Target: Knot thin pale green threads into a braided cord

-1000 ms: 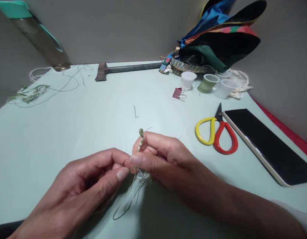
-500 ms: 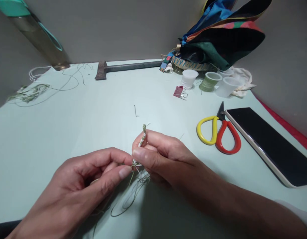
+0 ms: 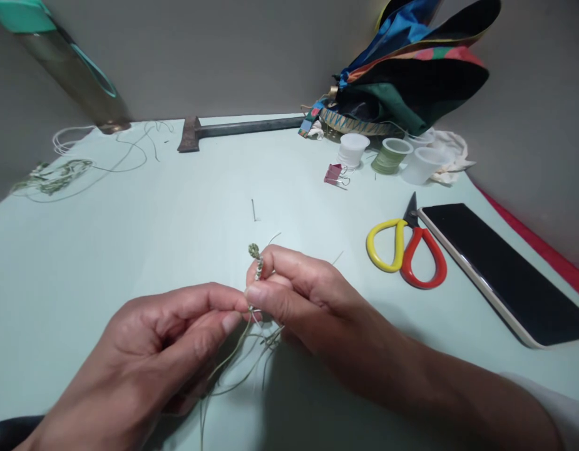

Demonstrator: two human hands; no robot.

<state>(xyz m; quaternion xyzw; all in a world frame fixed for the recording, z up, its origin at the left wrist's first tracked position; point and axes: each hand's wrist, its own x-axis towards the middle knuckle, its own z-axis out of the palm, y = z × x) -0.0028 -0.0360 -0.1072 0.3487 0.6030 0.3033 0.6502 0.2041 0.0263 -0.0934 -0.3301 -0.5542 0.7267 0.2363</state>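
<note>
A green-and-white knotted cord [image 3: 258, 268] rises between the thumb and fingers of my right hand [image 3: 298, 294], which is closed on it. Its tip is a rounded green knot. My left hand [image 3: 176, 344] pinches close to the cord's lower end, thumb and index finger together on thin strands that I can barely see. Loose green and white cord ends [image 3: 235, 357] hang below both hands toward the table. A nail [image 3: 253, 210] stands upright in the tabletop just beyond the hands.
Yellow-and-red-handled scissors [image 3: 406, 250] and a phone [image 3: 500, 269] lie at right. Behind them are thread spools [image 3: 391, 156], a binder clip [image 3: 335, 175] and a colourful fabric bundle [image 3: 411, 81]. A hammer [image 3: 242, 128] lies along the back, with a bottle [image 3: 77, 75] and tangled cords [image 3: 59, 175] at left.
The cord's knotted tip has tilted left and shows its rounded face. The loose strands below have shifted. Both hands stay nearly in place, still pinching.
</note>
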